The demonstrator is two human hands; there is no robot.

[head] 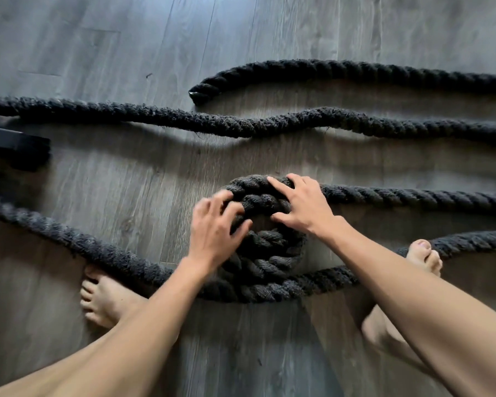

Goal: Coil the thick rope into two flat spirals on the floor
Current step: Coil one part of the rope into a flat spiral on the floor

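Observation:
A thick black twisted rope (184,118) snakes across the grey wood floor in several long runs. Its taped end (196,93) lies free at the upper middle. In the centre a small flat spiral (265,253) of about two turns sits on the floor. My left hand (215,227) curls its fingers over the spiral's left side, thumb on the inside of the turn. Spread fairly straight, the fingers of my right hand (301,207) press on the spiral's top, where the rope runs off to the right (413,196).
Another run of rope (69,239) passes just below the spiral, from the left edge to the right. My bare feet stand against it, the left foot (98,299) and the right foot (424,256). A dark block-shaped object (15,150) sits at the left edge.

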